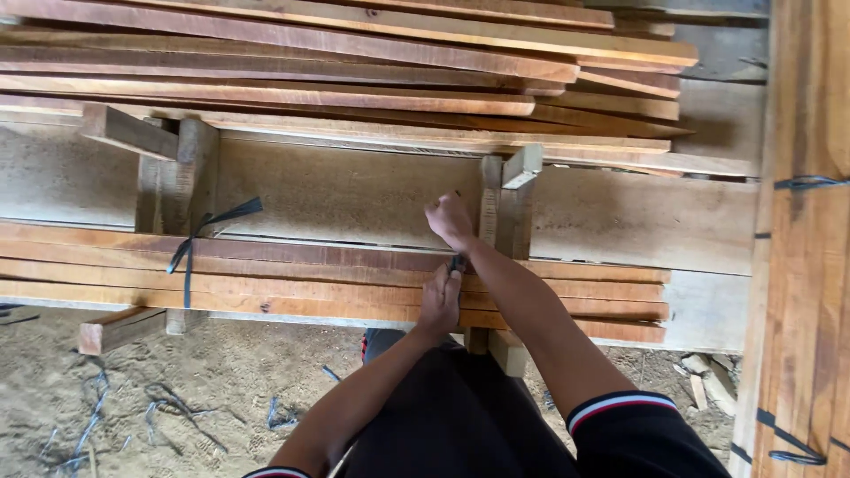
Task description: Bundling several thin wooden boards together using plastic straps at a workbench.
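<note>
Sandy ground (221, 381) strewn with loose scraps of dark strap (168, 407) lies beneath a low wooden rack, seen from above by the person at work. Upper field: a loose stack of long reddish boards (354, 80), too overlapped to count exactly. Centre: one wide pale plank (354, 190) running across the view. Near edge: a bundle of slats (266, 283), about four edges visible, lying lengthwise on the rack. The bundle is bound at one place on the left by a dark strap (188, 257), its loose end trailing upward. Two upright posts (181, 177) and (505, 208) stand behind the bundle, and two short cross blocks (119, 327) and (505, 350) project toward the viewer beneath it. Right margin: a further stack of boards (801, 265) tied with two or three dark straps. The left hand (440, 301) rests on top of the bundle, fingers curled and narrow, pinching a small dark strap end (458, 263) at its fingertips. The right hand (450, 219), just beyond, is closed into a loose fist beside the right post; whether it grips the same strap cannot be told. The two hands are near each other, not touching.
</note>
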